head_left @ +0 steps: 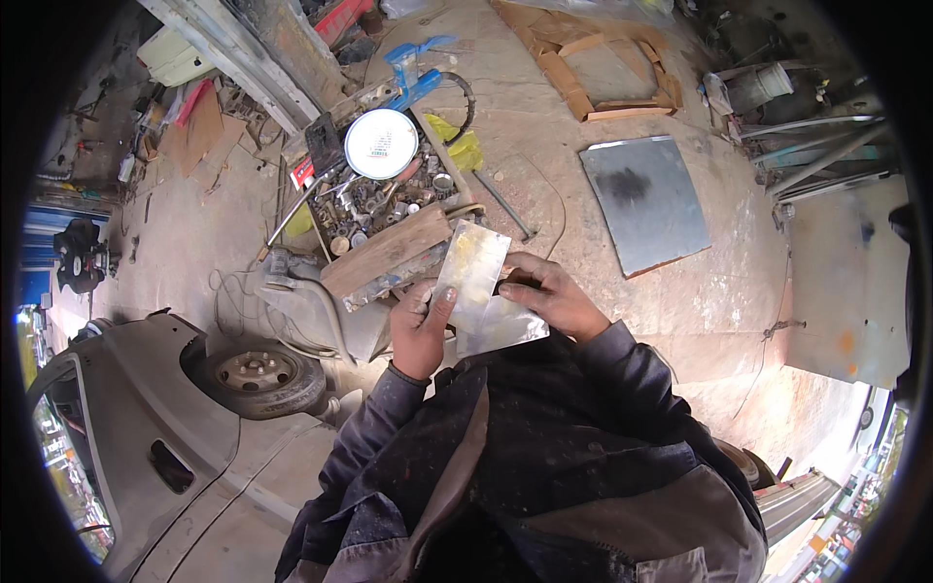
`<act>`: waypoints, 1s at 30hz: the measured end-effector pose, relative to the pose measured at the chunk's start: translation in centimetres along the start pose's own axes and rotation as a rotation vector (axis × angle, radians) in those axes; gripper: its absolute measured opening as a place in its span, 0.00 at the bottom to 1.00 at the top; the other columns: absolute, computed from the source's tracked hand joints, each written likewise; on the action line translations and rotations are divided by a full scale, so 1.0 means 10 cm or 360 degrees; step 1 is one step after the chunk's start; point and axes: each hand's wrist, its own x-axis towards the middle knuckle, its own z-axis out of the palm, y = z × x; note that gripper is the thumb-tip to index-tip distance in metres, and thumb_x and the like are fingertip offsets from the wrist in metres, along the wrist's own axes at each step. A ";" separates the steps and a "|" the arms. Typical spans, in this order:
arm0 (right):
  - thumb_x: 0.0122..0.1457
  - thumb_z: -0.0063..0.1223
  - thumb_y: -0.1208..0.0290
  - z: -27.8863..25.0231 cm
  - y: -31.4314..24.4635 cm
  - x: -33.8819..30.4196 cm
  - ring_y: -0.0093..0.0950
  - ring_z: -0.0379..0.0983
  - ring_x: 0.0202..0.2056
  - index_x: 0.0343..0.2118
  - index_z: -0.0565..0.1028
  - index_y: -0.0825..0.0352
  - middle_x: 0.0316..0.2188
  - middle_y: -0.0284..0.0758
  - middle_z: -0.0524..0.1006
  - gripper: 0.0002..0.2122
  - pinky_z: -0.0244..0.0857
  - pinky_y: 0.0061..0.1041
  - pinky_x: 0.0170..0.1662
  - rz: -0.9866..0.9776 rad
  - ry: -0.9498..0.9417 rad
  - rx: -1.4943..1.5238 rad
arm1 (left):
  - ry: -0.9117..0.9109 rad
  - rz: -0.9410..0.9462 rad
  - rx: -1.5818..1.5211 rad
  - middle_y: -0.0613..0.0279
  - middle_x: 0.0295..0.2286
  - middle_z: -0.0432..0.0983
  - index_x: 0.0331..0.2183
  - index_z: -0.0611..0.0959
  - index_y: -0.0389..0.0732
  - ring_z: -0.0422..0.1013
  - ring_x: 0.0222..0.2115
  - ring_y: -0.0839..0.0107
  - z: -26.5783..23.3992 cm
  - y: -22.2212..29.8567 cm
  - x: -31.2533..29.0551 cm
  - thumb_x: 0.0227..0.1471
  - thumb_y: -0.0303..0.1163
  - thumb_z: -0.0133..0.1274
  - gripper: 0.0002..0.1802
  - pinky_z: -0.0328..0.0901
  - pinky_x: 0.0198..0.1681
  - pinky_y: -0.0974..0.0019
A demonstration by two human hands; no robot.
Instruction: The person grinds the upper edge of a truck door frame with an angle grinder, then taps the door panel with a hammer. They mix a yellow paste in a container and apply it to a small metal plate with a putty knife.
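Note:
Close in front of my body I hold two thin, flat, pale plates that overlap or meet at an angle. One is an upright rectangular plate (478, 255) with yellowish smears; the other is a lower plate (501, 328), whitish and shiny. My left hand (420, 325) is closed on the upright plate's left edge, thumb on its face. My right hand (559, 299) is closed on the lower plate's upper right side, fingers curled. A dark gap shows under those right fingers; what lies in it is hidden. Whether the plates are joined, I cannot tell.
A box of sockets and metal parts (397, 204) stands ahead, topped by a round white lid (381, 143) and a wooden board (387, 255). A grey panel (646, 204) lies on the floor at right. The grey vehicle body (165, 428) and wheel (258, 374) are at left.

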 end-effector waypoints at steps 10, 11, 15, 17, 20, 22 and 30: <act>0.67 0.66 0.74 -1.16 0.07 0.14 0.26 0.80 0.51 0.59 0.80 0.70 0.50 0.42 0.85 0.19 0.71 0.29 0.58 0.0068 -0.0808 -0.0239 | 0.0069 -0.0237 -0.0190 0.63 0.34 0.83 0.46 0.84 0.31 0.77 0.34 0.78 0.69 0.06 0.89 0.72 0.33 0.58 0.13 0.73 0.34 0.68; 0.65 0.66 0.78 -1.32 0.08 0.21 0.23 0.80 0.46 0.58 0.79 0.70 0.47 0.35 0.85 0.19 0.73 0.27 0.52 -0.0047 -0.0739 -0.0448 | 0.0106 -0.0185 -0.0040 0.63 0.35 0.84 0.46 0.84 0.31 0.77 0.34 0.78 0.84 0.04 1.04 0.72 0.32 0.58 0.12 0.73 0.35 0.68; 0.67 0.65 0.78 -2.43 0.04 0.39 0.21 0.76 0.40 0.54 0.75 0.69 0.38 0.31 0.79 0.15 0.71 0.23 0.44 0.0323 -0.0062 0.0148 | 0.0176 -0.0019 0.0100 0.63 0.35 0.84 0.47 0.85 0.32 0.77 0.34 0.78 1.50 -0.05 1.71 0.69 0.28 0.59 0.10 0.73 0.37 0.67; 0.66 0.64 0.79 -2.96 -0.01 0.53 0.17 0.72 0.35 0.45 0.74 0.69 0.33 0.29 0.78 0.10 0.68 0.22 0.39 0.0198 0.0239 0.0131 | 0.0165 -0.0116 -0.0055 0.63 0.35 0.85 0.48 0.86 0.32 0.76 0.35 0.78 1.86 0.00 1.97 0.66 0.25 0.60 0.11 0.72 0.39 0.67; 0.65 0.64 0.79 -3.61 -0.15 0.83 0.18 0.73 0.37 0.47 0.74 0.69 0.36 0.30 0.80 0.11 0.69 0.23 0.41 0.0097 0.0362 -0.0118 | -0.0054 -0.0105 0.0119 0.65 0.35 0.85 0.50 0.86 0.31 0.76 0.36 0.79 2.34 0.16 2.34 0.65 0.25 0.60 0.14 0.72 0.40 0.68; 0.64 0.65 0.79 -3.83 -0.25 1.03 0.19 0.75 0.39 0.47 0.73 0.70 0.38 0.32 0.81 0.12 0.70 0.24 0.43 0.0064 0.0394 -0.0275 | -0.0195 -0.0077 -0.0050 0.65 0.36 0.84 0.51 0.86 0.31 0.75 0.35 0.80 2.65 0.27 2.56 0.66 0.26 0.59 0.14 0.72 0.41 0.69; 0.66 0.64 0.75 -4.09 -0.42 1.75 0.24 0.81 0.42 0.56 0.79 0.72 0.41 0.38 0.86 0.17 0.76 0.29 0.46 -0.0130 0.0472 -0.0351 | -0.0278 0.0303 0.0184 0.42 0.43 0.82 0.50 0.85 0.27 0.78 0.44 0.51 3.11 0.47 3.46 0.72 0.32 0.52 0.17 0.71 0.49 0.56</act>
